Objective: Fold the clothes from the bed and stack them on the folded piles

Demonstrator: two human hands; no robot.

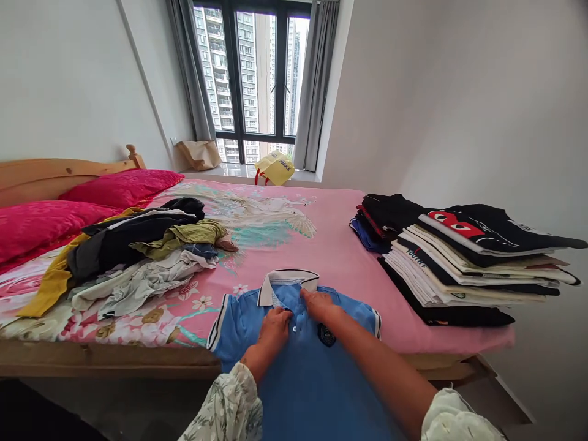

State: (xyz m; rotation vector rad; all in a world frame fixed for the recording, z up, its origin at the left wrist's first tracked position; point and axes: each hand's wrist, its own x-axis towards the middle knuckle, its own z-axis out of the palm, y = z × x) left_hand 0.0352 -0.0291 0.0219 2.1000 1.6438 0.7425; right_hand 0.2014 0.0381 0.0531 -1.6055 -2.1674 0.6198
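Note:
A blue polo shirt (303,380) with a white, dark-striped collar and striped sleeve cuffs lies face up at the bed's front edge, its lower part hanging toward me. My left hand (275,327) is closed on the left side of its button placket, just under the collar. On the right side of the placket opening, my right hand (318,303) pinches the fabric near the collar. A button shows between the hands, and a dark badge sits on the chest beside my right wrist.
A loose heap of clothes (138,245) lies on the left of the bed by the red pillows (124,187). Folded shirts (473,263) are stacked on the right, beside a smaller dark pile (390,214). A yellow bag (275,167) and a brown paper bag (199,155) are near the window.

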